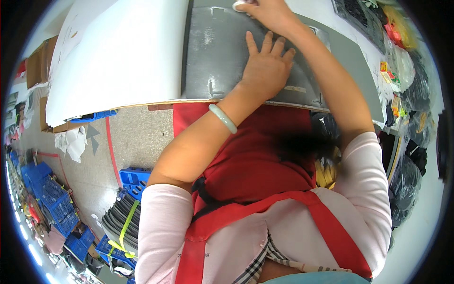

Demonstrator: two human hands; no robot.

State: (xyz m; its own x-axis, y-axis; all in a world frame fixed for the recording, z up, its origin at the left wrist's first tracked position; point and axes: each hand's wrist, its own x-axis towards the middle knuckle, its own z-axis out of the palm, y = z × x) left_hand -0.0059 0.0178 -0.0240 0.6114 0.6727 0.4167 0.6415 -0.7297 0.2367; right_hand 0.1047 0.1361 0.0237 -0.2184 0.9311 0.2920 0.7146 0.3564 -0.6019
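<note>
A dark grey sheet (213,52) lies on the table in front of me, with white corner marks and chalky smears on its surface. My left hand (268,66) rests flat on this sheet, fingers spread, holding nothing. Beyond it, at the far edge of the view, my right hand (272,14) is closed on a small white rounded piece (240,5) against the far part of the sheet. The top of that hand is cut off by the picture's edge. What kind of piece it is, I cannot make out.
White board or paper (123,52) covers the table to the left; a lighter grey sheet (352,52) extends under the dark one on the right. Plastic-bagged goods (416,80) line the right side. Blue crates (52,199) and a strapped stack of dark sheets (124,220) stand lower left.
</note>
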